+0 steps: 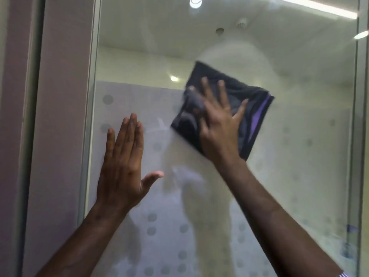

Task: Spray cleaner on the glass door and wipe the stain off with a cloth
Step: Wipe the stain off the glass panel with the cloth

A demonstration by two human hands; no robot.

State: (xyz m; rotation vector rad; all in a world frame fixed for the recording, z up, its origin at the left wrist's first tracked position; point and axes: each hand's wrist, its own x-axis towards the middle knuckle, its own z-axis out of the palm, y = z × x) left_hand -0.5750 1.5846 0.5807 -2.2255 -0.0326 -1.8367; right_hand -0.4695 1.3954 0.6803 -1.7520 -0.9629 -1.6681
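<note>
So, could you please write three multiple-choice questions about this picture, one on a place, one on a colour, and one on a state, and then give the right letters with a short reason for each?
1. Where does the left hand lie in relation to the cloth?
A. on top of the cloth
B. apart from it, lower and toward the frame side of the glass door
C. under the cloth

2. What colour is the cloth?
A. dark, with a purple edge
B. white
C. bright yellow

3. How does the right hand meet the cloth?
A. it squeezes the cloth into a ball
B. it hangs away from it
C. spread fingers press it flat on the glass

Answers:
1 B: bare glass shows between that hand and the cloth.
2 A: the fabric is near black, and a purple strip shows at its right side.
3 C: the fingers lie straight and fanned over the cloth.
</note>
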